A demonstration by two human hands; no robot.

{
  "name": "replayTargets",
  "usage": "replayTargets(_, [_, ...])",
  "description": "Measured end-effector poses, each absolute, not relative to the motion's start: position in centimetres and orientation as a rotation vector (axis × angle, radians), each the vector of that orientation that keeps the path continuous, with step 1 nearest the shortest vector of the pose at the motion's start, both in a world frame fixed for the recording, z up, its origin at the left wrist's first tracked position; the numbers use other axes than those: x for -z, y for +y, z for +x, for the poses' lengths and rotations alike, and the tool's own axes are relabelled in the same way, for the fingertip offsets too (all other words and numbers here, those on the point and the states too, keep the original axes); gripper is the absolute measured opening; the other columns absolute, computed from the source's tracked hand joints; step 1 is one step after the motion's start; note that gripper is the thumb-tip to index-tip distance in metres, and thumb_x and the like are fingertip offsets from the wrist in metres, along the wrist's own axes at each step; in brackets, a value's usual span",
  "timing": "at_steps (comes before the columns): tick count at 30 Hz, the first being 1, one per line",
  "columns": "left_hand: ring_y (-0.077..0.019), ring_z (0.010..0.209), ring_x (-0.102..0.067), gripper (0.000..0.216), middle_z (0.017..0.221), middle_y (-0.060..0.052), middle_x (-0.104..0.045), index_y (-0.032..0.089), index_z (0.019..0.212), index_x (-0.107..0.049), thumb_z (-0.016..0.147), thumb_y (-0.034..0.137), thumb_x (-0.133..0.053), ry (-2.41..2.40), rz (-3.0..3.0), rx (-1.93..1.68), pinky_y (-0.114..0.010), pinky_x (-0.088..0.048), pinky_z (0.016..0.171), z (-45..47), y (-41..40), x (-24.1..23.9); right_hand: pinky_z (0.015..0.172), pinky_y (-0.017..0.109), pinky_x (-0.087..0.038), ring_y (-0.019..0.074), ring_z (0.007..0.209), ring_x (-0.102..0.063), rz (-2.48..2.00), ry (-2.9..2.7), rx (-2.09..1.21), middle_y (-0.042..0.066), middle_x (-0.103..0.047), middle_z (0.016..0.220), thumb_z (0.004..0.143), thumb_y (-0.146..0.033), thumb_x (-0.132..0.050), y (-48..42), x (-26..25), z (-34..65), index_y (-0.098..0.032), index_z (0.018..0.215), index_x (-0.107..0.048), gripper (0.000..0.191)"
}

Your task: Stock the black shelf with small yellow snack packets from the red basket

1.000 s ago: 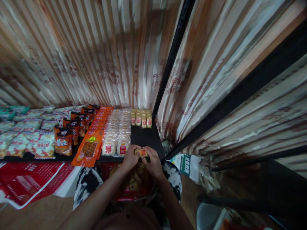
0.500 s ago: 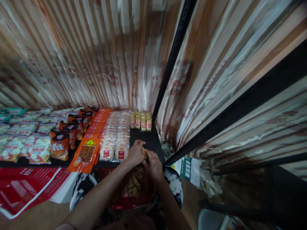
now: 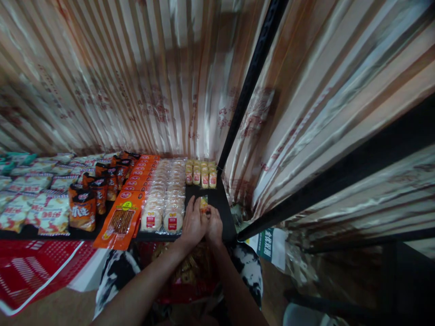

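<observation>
Close together over the front of the black shelf (image 3: 222, 203), my left hand (image 3: 193, 224) and my right hand (image 3: 214, 226) both hold one small yellow snack packet (image 3: 204, 203). Its top shows between my fingers; the lower part is hidden. Just beyond stand rows of similar small yellow packets (image 3: 200, 174). Left of my hands lie two rows of round white crackers in clear wrap (image 3: 172, 217) with red labels. Under my forearms, a red basket (image 3: 183, 293) between my knees holds several yellowish packets (image 3: 190, 274), partly covered by my arms.
Further left on the shelf are orange flat packs (image 3: 121, 219), black-and-orange bags (image 3: 82, 208) and pale bags (image 3: 50, 215). A black post (image 3: 243, 95) rises at the shelf's back right corner, before a striped curtain (image 3: 163, 68). Another red basket (image 3: 37, 267) is at lower left.
My hands have drawn closer together around the small packet, which now points upward and shows more clearly. The view has shifted slightly.
</observation>
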State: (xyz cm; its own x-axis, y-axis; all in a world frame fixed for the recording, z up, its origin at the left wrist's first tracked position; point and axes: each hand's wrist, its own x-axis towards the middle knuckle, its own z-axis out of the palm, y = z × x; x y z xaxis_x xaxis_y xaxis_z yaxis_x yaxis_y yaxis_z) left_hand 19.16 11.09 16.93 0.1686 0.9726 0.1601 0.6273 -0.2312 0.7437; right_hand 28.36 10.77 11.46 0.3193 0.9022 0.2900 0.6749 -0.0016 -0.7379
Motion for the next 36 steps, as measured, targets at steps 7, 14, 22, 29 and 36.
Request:
replayTargets(7, [-0.0223, 0.135, -0.026, 0.051, 0.144, -0.019, -0.029, 0.006, 0.133, -0.036, 0.086, 0.025, -0.034, 1.501, 1.699, -0.783, -0.037, -0.022, 0.112, 20.1, 11.3, -15.5, 0.062, 0.028, -0.050, 0.0152, 0.064, -0.059, -1.742, -1.376, -0.433, 0.009, -0.059, 0.095, 0.075, -0.025, -0.048, 13.9, -10.8, 28.8, -0.013, 0.104, -0.054, 0.032])
replayTargets(14, [-0.0223, 0.133, -0.030, 0.046, 0.139, -0.016, -0.039, 0.008, 0.127, -0.044, 0.086, 0.024, -0.035, 1.555, 1.541, -0.764, -0.037, -0.021, 0.112, 21.0, 14.6, -15.4, 0.071, 0.030, -0.048, 0.0193, 0.079, -0.059, -1.755, -1.404, -0.336, 0.009, -0.060, 0.093, 0.074, -0.024, -0.047, 16.8, -10.5, 28.5, -0.014, 0.101, -0.055, 0.029])
replayTargets(22, [-0.0215, 0.128, -0.039, 0.043, 0.133, -0.016, -0.046, 0.008, 0.123, -0.048, 0.082, 0.017, -0.037, 1.594, 1.563, -0.843, -0.034, -0.027, 0.109, 21.7, 16.9, -16.5, 0.078, 0.032, -0.048, 0.0205, 0.090, -0.058, -1.707, -1.381, -0.349, 0.013, -0.060, 0.100, 0.074, -0.017, -0.042, 19.5, -9.5, 28.4, -0.013, 0.108, -0.054, 0.036])
replayTargets(29, [-0.0201, 0.130, -0.036, 0.042, 0.137, -0.015, -0.044, 0.008, 0.122, -0.050, 0.083, 0.016, -0.036, 1.669, 1.485, -0.845, -0.033, -0.024, 0.111, 22.3, 18.4, -15.4, 0.084, 0.035, -0.047, 0.0213, 0.098, -0.056, -1.648, -1.384, -0.333, 0.013, -0.059, 0.105, 0.076, -0.016, -0.039, 20.6, -8.3, 28.3, -0.013, 0.116, -0.053, 0.042])
replayTargets(36, [-0.0209, 0.126, -0.041, 0.040, 0.130, -0.010, -0.052, 0.014, 0.115, -0.057, 0.079, 0.010, -0.038, 1.599, 1.496, -0.901, -0.037, -0.025, 0.111, 21.8, 19.1, -16.3, 0.092, 0.035, -0.045, 0.0198, 0.106, -0.054, -1.640, -1.414, -0.301, 0.015, -0.057, 0.115, 0.080, -0.015, -0.035, 21.2, -7.8, 28.0, -0.011, 0.125, -0.047, 0.047])
